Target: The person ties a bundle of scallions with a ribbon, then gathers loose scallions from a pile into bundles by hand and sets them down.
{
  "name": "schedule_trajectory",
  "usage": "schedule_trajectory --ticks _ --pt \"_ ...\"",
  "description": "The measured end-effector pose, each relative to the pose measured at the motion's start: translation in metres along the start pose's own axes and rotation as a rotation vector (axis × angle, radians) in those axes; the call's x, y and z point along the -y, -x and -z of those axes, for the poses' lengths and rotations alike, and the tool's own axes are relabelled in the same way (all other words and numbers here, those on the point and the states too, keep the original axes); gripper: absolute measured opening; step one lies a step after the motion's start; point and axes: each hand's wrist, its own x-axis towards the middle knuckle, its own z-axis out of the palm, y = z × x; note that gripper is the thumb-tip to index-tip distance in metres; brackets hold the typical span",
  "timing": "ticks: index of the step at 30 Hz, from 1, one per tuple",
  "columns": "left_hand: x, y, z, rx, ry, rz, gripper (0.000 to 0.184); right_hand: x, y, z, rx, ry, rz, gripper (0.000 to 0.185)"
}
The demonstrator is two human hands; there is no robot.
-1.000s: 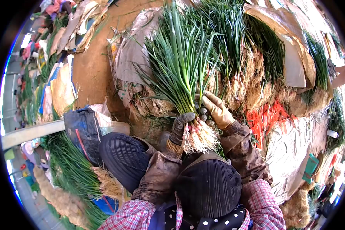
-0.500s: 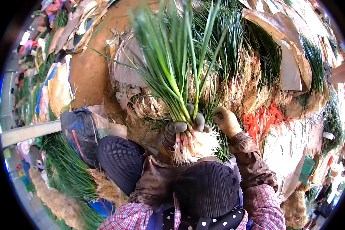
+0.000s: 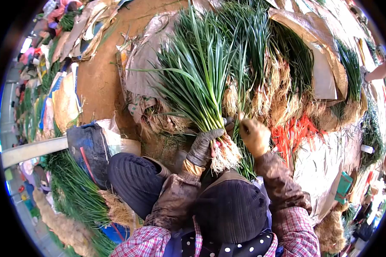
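My left hand [image 3: 206,143], in a grey glove, is wrapped round a bunch of spring onions [image 3: 210,103] just above the bulbs. The long green leaves point away from me, and the pale roots hang toward my lap. To the right of the bunch is my right hand [image 3: 254,136], in a tan glove, with its fingers curled closed. Whatever may be between those fingers is too small or hidden to make out. Loose green leaves lie under and beside the right hand.
Rows of rooted spring onions [image 3: 261,81] lie ahead, partly under a paper sheet [image 3: 326,77]. Red plastic strips [image 3: 294,135] are at right. Another pile of spring onions [image 3: 75,188] lies at left by a dark blue bag [image 3: 88,150]. Another person's hand [image 3: 377,72] shows far right.
The bunch has come down and its leaves have settled toward the ground ahead. My left hand has shifted slightly right with it. My right hand stays beside it, turned a little.
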Motion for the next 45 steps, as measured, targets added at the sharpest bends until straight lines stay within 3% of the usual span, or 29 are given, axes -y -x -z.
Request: schedule_trajectory --ticks 1,4,5,6,7,9,10,11,13,14,15,16,17,18,19,21,24,26,30,34,37,40,41,42,44,45 --pt "0.002 -0.002 0.011 0.026 -0.065 0.058 0.051 0.008 0.015 0.001 0.051 -0.123 0.020 0.011" --pt "0.011 -0.004 0.013 0.016 -0.074 0.016 0.050 0.024 0.043 0.010 0.319 -0.079 0.060 0.032" --pt "0.014 -0.006 0.024 0.018 -0.070 0.041 0.049 0.027 0.038 0.013 0.542 -0.094 -0.036 0.044" --pt "0.016 -0.007 0.029 0.022 -0.069 0.067 0.049 0.025 0.043 0.001 0.577 -0.032 -0.032 0.038" --pt "0.011 -0.005 0.020 0.040 -0.039 0.043 0.049 0.007 0.075 -0.065 0.547 -0.670 -0.214 0.033" --pt "0.007 -0.004 0.009 0.054 0.070 0.039 0.045 0.001 0.101 -0.130 0.638 -1.609 -0.582 0.029" --pt "0.008 -0.006 0.008 0.049 0.148 0.057 0.043 -0.003 0.113 -0.161 0.643 -1.978 -0.821 0.028" --pt "0.007 -0.007 0.015 0.084 0.165 0.119 0.044 0.008 0.105 -0.167 0.572 -2.032 -0.780 0.027" --pt "0.007 -0.005 0.007 0.024 0.180 0.049 0.045 -0.001 0.099 -0.177 0.576 -1.851 -0.753 0.029" --pt "0.003 -0.002 0.002 0.003 0.175 0.041 0.045 -0.013 0.096 -0.182 0.594 -1.615 -0.699 0.030" --pt "0.002 0.001 0.006 0.015 0.213 0.085 0.058 -0.027 0.096 -0.182 0.632 -1.243 -0.603 0.032" --pt "0.007 -0.005 0.028 0.119 0.213 0.149 0.055 -0.023 0.088 -0.151 0.717 -0.701 -0.282 0.033" --pt "0.007 -0.003 0.028 0.083 0.213 0.117 0.053 -0.018 0.078 -0.116 0.698 -0.145 0.018 0.035" --pt "0.006 -0.001 0.027 0.048 0.214 0.084 0.051 -0.025 0.100 -0.132 0.491 0.047 0.128 0.036" --pt "0.008 -0.008 0.042 0.147 0.253 0.125 0.047 -0.023 0.100 -0.121 0.508 0.058 0.014 0.036" --pt "0.010 -0.009 0.062 0.181 0.200 0.014 0.050 -0.026 0.101 -0.100 0.592 0.061 -0.287 0.037" --pt "-0.001 -0.003 0.025 0.340 0.314 -0.141 0.054 -0.060 0.170 -0.087 0.687 0.157 -0.410 0.029" --pt "-0.003 0.006 0.017 0.193 0.345 -0.152 0.056 -0.072 0.226 -0.071 0.687 0.219 -0.282 0.029" --pt "-0.010 0.011 -0.003 0.242 0.371 -0.186 0.054 -0.053 0.311 -0.038 0.693 0.277 -0.282 0.027" --pt "-0.016 0.019 -0.014 0.184 0.368 -0.146 0.055 -0.040 0.408 0.003 0.876 0.236 -0.435 0.025" --pt "-0.005 0.008 0.017 0.248 0.301 -0.063 0.057 -0.043 0.464 0.036 1.067 0.228 -0.584 0.023" --pt "-0.002 0.000 0.014 0.348 0.309 -0.077 0.058 -0.053 0.480 0.048 1.303 0.225 -0.740 0.023" --pt "-0.001 0.004 0.002 0.225 0.300 -0.112 0.055 -0.062 0.477 0.044 1.380 0.240 -0.754 0.023" --pt "0.004 -0.004 0.012 0.240 0.226 -0.133 0.052 -0.075 0.471 0.036 1.448 0.251 -0.762 0.023" --pt "-0.002 -0.001 -0.008 0.131 0.171 -0.147 0.046 -0.104 0.409 0.008 1.222 0.310 -0.658 0.023" --pt "0.002 -0.005 -0.005 0.129 0.175 -0.133 0.049 -0.116 0.352 -0.005 0.997 0.321 -0.584 0.023"
